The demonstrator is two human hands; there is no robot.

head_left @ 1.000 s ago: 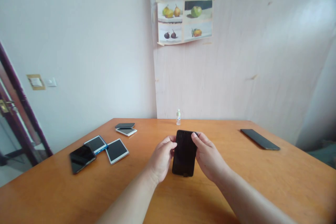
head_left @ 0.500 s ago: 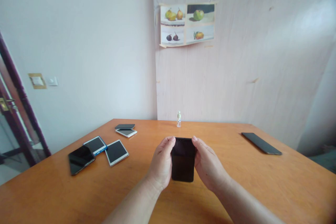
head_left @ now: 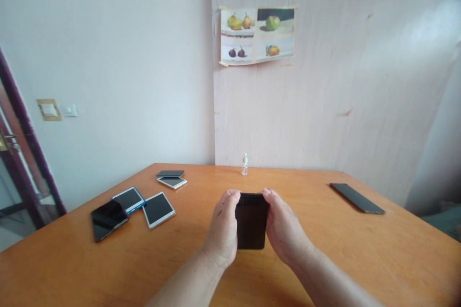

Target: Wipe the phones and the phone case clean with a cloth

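A black tablet (head_left: 251,223) with a dark screen is held in front of me over the near middle of the wooden table (head_left: 201,278). My left hand (head_left: 224,225) is closed on its left edge, the thumb near the upper left corner. On the opposite edge, my right hand (head_left: 284,225) grips it with the thumb at the upper right corner. The fingers behind the tablet are mostly hidden.
On the left lie a black tablet (head_left: 109,220), a blue-edged white tablet (head_left: 129,200) and a white tablet (head_left: 159,209). Farther back, a dark device (head_left: 170,173) overlaps a white one (head_left: 173,182). A small pump bottle (head_left: 245,165) stands near the wall; another dark tablet (head_left: 356,198) lies right.
The held tablet has tilted slightly, its top edge now a little lower in view. Both hands keep their grip. The rest of the scene has shifted slightly with the camera.
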